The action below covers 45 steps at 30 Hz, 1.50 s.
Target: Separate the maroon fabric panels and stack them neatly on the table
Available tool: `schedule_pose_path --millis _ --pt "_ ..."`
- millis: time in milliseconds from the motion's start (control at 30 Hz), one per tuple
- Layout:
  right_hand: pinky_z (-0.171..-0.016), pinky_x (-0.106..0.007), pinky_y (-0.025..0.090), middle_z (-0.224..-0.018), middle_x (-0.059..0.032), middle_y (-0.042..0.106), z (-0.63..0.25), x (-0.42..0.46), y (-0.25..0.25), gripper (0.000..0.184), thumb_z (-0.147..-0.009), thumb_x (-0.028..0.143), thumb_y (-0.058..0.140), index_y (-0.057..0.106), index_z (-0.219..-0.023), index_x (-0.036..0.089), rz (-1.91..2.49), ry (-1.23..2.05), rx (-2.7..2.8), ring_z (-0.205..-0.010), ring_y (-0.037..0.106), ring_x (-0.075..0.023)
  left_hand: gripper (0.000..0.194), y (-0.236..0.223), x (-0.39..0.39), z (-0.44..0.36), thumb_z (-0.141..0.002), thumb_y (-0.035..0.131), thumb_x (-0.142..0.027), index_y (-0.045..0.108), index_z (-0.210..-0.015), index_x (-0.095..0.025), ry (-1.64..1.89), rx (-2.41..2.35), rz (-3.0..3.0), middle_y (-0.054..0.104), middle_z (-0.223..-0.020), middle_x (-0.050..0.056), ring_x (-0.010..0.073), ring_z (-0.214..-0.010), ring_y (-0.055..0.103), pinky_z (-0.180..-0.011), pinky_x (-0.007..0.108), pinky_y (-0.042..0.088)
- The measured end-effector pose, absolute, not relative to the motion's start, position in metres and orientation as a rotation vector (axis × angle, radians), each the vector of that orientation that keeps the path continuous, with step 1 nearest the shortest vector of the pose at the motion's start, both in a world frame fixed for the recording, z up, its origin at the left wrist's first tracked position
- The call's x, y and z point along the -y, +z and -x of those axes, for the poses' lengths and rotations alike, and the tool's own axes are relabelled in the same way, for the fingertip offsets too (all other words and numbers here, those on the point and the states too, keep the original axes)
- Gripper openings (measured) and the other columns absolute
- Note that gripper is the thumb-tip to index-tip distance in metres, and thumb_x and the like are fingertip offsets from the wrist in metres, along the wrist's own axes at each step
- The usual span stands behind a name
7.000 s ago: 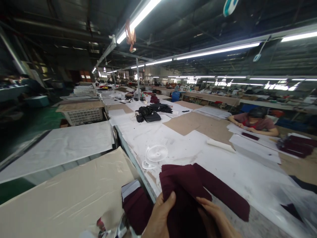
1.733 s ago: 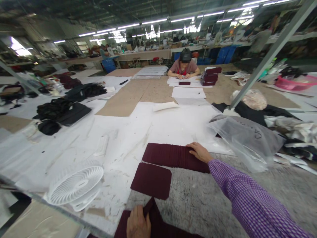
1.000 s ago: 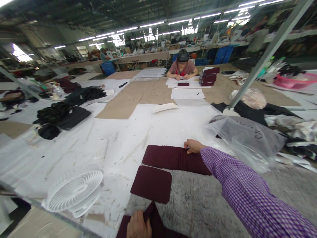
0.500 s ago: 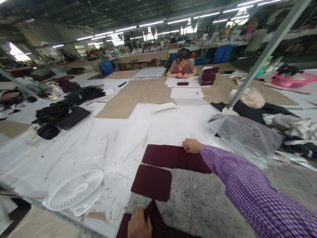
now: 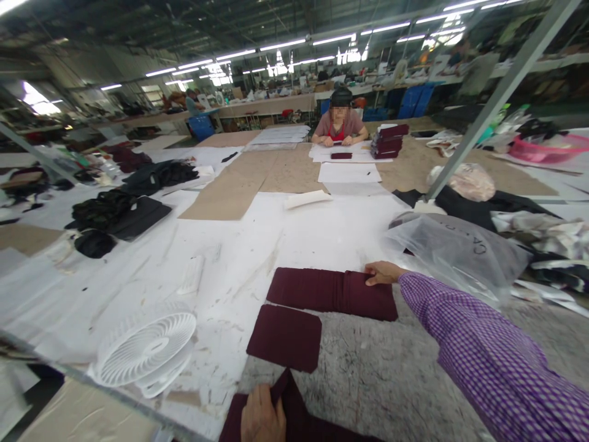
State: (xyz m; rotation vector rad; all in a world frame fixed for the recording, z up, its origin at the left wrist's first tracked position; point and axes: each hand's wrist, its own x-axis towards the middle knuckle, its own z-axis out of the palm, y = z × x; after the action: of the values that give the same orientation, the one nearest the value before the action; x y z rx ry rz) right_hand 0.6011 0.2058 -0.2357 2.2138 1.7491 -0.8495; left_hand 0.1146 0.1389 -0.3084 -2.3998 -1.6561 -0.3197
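A long maroon fabric strip [image 5: 322,291] lies flat on the table, with a smaller maroon rectangle [image 5: 285,337] just in front of it. My right hand [image 5: 383,272], in a purple checked sleeve, rests with curled fingers on the strip's far right edge. At the bottom edge my left hand [image 5: 262,418] presses on a pile of maroon fabric [image 5: 294,420]; its fingertips lie out of the picture.
A white desk fan [image 5: 145,350] lies at the near left. A clear plastic bag [image 5: 455,252] sits right of the strip. Black garments [image 5: 115,212] are piled at the left. A person [image 5: 340,123] works at the far side beside stacked maroon pieces [image 5: 389,140]. A slanted metal post [image 5: 497,104] rises at the right.
My right hand has slid rightwards along the strip's far edge, from near its middle to its right end. My left hand stays on the maroon pile.
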Motion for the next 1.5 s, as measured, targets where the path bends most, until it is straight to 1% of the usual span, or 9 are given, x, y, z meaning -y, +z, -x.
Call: schedule_pose_path --millis 267,433,633,833,1033,1300,1500 --pt "-0.079 -0.039 0.051 -0.103 -0.0045 0.065 -0.603 -0.195 -0.237 0.024 -0.088 0.035 0.057 0.061 -0.103 0.016 -2.249 -0.898 -1.703 -0.088 0.063 -0.018 0.014 -0.311 -0.14 -0.114 -0.086 0.046 -0.016 0.059 -0.083 -0.015 -0.336 1.595 2.417 0.061 -0.07 0.006 0.0219 -0.068 0.059 -0.062 0.032 0.042" --pt "-0.079 -0.038 0.051 -0.102 -0.0044 0.065 -0.602 -0.198 -0.232 0.023 -0.088 0.035 0.057 0.062 -0.101 0.016 -2.255 -0.908 -1.692 -0.088 0.062 -0.0178 0.014 -0.314 -0.141 -0.114 -0.087 0.045 -0.016 0.058 -0.081 -0.017 -0.349 1.578 2.422 0.06 -0.068 0.004 0.0211 -0.067 0.059 -0.061 0.031 0.042" --pt "-0.081 -0.039 0.051 -0.105 -0.0047 0.065 -0.601 -0.202 -0.229 0.023 -0.088 0.034 0.057 0.062 -0.103 0.017 -2.192 -0.917 -1.696 -0.091 0.063 -0.0184 0.013 -0.317 -0.141 -0.113 -0.086 0.046 -0.016 0.058 -0.08 -0.017 -0.363 1.575 2.414 0.058 -0.067 0.004 0.0215 -0.066 0.059 -0.06 0.031 0.041" --pt "-0.082 -0.04 0.051 -0.106 -0.0048 0.065 -0.602 -0.203 -0.232 0.023 -0.088 0.034 0.057 0.062 -0.103 0.016 -2.171 -0.905 -1.688 -0.092 0.063 -0.0189 0.014 -0.322 -0.141 -0.111 -0.086 0.046 -0.017 0.057 -0.078 -0.019 -0.369 1.587 2.407 0.058 -0.067 0.004 0.0217 -0.069 0.059 -0.062 0.031 0.041" --pt "-0.082 -0.041 0.051 -0.109 -0.0059 0.063 -0.6 -0.199 -0.239 0.026 -0.088 0.034 0.057 0.06 -0.108 0.016 -2.244 -0.851 -1.638 -0.094 0.062 -0.0195 0.015 -0.323 -0.141 -0.111 -0.087 0.043 -0.017 0.056 -0.081 -0.018 -0.377 1.597 2.408 0.059 -0.07 0.005 0.022 -0.069 0.059 -0.062 0.032 0.041" --pt "-0.081 -0.041 0.051 -0.11 -0.0062 0.062 -0.596 -0.195 -0.238 0.029 -0.089 0.034 0.056 0.058 -0.111 0.017 -2.364 -0.79 -1.628 -0.093 0.062 -0.0193 0.016 -0.322 -0.141 -0.111 -0.088 0.043 -0.019 0.057 -0.08 -0.019 -0.376 1.606 2.415 0.059 -0.069 0.005 0.0217 -0.068 0.059 -0.061 0.031 0.041" --pt "-0.084 -0.043 0.05 -0.117 -0.0077 0.059 -0.581 -0.183 -0.232 0.032 -0.088 0.035 0.057 0.056 -0.115 0.017 -2.54 -0.578 -1.519 -0.1 0.059 -0.0215 0.018 -0.32 -0.141 -0.112 -0.088 0.042 -0.018 0.056 -0.077 -0.02 -0.378 1.603 2.42 0.058 -0.068 0.004 0.0213 -0.067 0.059 -0.06 0.031 0.04"
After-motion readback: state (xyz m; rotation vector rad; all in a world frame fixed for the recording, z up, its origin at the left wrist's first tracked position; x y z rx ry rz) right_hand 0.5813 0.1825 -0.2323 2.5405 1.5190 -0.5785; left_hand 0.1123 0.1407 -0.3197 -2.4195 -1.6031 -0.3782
